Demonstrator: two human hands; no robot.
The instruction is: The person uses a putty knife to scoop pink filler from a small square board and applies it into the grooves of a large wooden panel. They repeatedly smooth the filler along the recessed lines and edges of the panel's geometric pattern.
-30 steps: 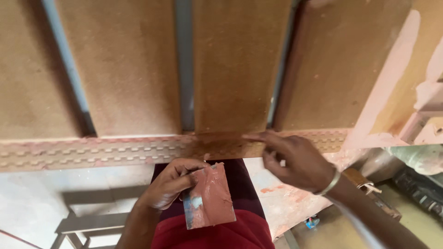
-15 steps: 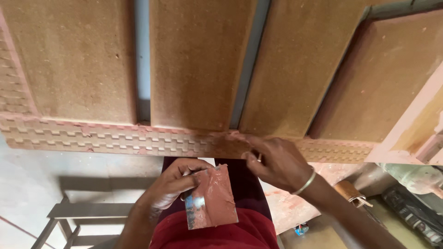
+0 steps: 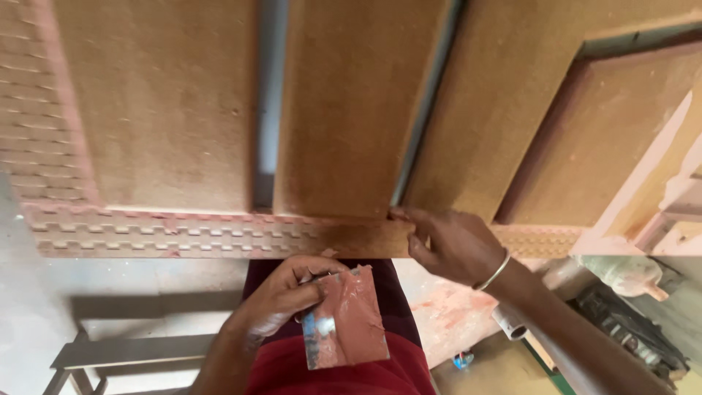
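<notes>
Workshop floor lying below, the right hand is pressing fingertips at three o'clock along the carved brown wooden panel edge; left hand fingers are pinching a red-smeared flat metal scraper, best kept loaded and close.

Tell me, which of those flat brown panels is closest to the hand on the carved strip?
The middle panel; the right hand rests just below its lower right corner.

Matt, rough fibreboard panels; carved wooden strip with dusty pink coating; glossy metal scraper smeared with reddish putty; shiny metal bangle.

Single head view — looks steeply down, close over carved panel.
</notes>
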